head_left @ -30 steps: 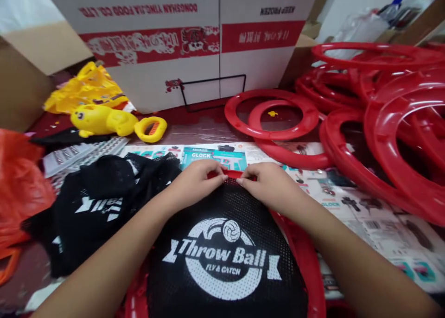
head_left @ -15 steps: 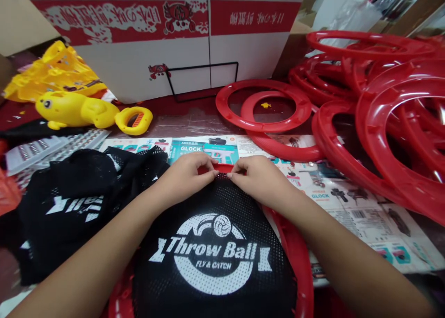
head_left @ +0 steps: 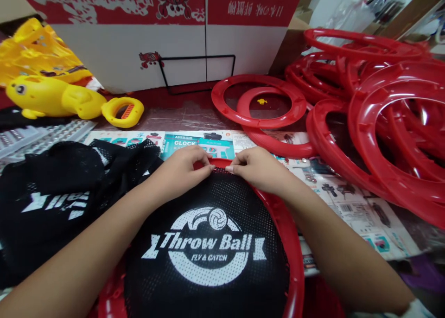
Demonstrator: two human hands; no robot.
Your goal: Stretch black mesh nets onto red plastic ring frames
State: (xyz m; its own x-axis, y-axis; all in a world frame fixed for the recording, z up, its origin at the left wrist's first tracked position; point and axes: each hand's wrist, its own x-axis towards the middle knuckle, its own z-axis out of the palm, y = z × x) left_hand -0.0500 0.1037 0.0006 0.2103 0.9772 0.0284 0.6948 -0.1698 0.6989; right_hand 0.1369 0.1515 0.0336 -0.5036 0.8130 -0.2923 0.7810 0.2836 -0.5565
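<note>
A black mesh net (head_left: 208, 193) printed "Throw Ball" lies over a red plastic ring (head_left: 294, 257) in front of me. My left hand (head_left: 186, 167) pinches the net's top edge at the far side of the ring, thumb against fingers. Close beside it, my right hand (head_left: 255, 169) pinches the same edge, with a short stretch of red rim showing between the two hands. The net covers much of the ring, and my left forearm hides part of its left side.
More black mesh nets (head_left: 69, 183) are heaped at the left. Red rings (head_left: 368, 123) are piled at the right. A yellow toy (head_left: 62, 95) and a yellow plastic bag (head_left: 45, 49) sit at the back left. Behind stands a white and red carton (head_left: 114, 54). Printed cardboard (head_left: 347, 206) covers the tabletop.
The view has shifted slightly, so most things sit a little higher and further left. Both hands keep pinching the net's top edge; more of the ring's right rim shows.
</note>
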